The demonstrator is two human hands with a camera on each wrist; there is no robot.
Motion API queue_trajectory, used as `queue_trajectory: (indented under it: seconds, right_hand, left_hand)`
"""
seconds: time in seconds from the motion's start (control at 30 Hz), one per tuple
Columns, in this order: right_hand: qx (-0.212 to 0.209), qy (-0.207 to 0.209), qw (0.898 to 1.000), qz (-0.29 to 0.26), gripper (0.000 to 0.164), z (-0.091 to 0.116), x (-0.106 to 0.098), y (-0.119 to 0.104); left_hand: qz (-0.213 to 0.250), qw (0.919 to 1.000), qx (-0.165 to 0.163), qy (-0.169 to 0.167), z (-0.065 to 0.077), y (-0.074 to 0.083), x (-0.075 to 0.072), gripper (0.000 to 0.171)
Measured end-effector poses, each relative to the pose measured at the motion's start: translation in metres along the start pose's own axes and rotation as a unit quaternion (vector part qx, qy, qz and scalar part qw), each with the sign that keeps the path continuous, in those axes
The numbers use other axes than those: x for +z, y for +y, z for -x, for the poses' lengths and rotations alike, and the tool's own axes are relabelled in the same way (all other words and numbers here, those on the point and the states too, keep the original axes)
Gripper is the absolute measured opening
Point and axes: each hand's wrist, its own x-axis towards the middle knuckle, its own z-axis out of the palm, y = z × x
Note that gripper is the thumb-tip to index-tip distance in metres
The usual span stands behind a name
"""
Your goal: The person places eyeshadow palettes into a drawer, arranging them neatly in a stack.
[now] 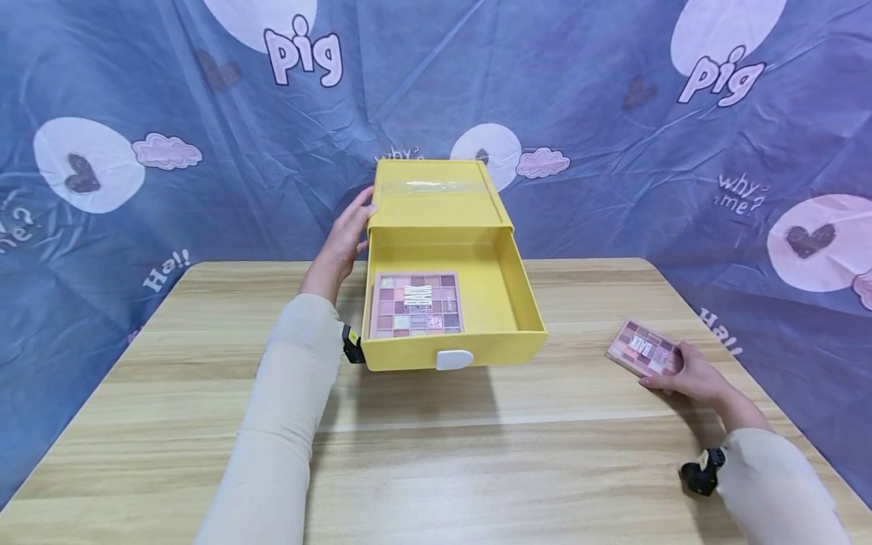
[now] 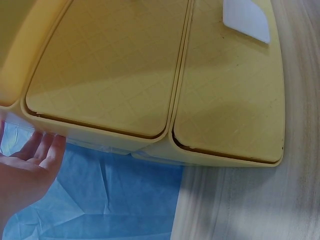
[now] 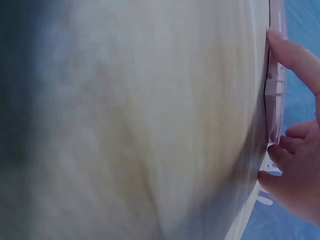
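Note:
A yellow drawer box [image 1: 443, 208] stands at the back middle, its top drawer [image 1: 409, 354] pulled out. Inside on the left of that drawer lies a pink-framed eyeshadow palette [image 1: 388, 306] with a grid of shades under a clear lid. My left hand [image 1: 344, 238] rests against the box's left side near the top; in the left wrist view its fingers [image 2: 55, 152] touch the side wall. At the right of the table my right hand [image 1: 691, 375] grips a second eyeshadow palette [image 1: 636, 348] by its near end, thumb and fingers on opposite edges, as the right wrist view also shows.
Lower drawers [image 2: 105, 65] of the box are closed, one with a white pull tab [image 2: 247, 20]. The open drawer has a white tab [image 1: 454, 359] on its front. Everything stands on a wooden table [image 1: 436, 469], with a blue printed cloth [image 1: 436, 91] hanging behind.

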Motion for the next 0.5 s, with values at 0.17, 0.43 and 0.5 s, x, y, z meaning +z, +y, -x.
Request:
queue_trajectory:
  seconds: [0.17,0.43,0.5]
  right_hand:
    - [0.011,0.010,1.000,0.011,0.104,0.001,0.000,-0.004]
    - [0.028,0.008,0.999,0.022,0.103,0.002,-0.005,-0.012]
    - [0.030,0.010,0.999,0.025,0.102,0.002,-0.006,-0.014]
  left_hand:
    - [-0.001,1.0000,-0.002,0.001,-0.001,-0.001,-0.001,0.051]
    - [-0.010,0.9999,0.001,0.002,-0.001,-0.001,-0.001,0.052]
    - [-0.010,0.9999,0.001,0.003,-0.001,-0.001,-0.001,0.051]
